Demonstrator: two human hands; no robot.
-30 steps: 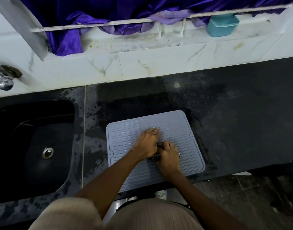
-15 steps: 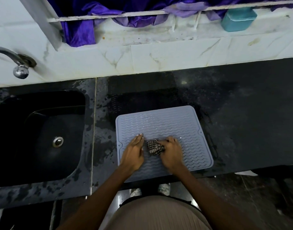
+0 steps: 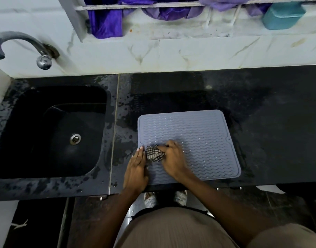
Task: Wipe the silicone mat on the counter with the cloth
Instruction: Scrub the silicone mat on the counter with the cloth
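Cloth now at mat's left edge

On the dark, wet bench lies a grey silicone mat. The right hand presses a bunched checked cloth at the mat's 9 o'clock edge; the left hand lies flat there. A sink sits at 9 o'clock.

My mat is matt grey silicone, ribbed in waves. The checked cloth is woven. The black counter shines wet.
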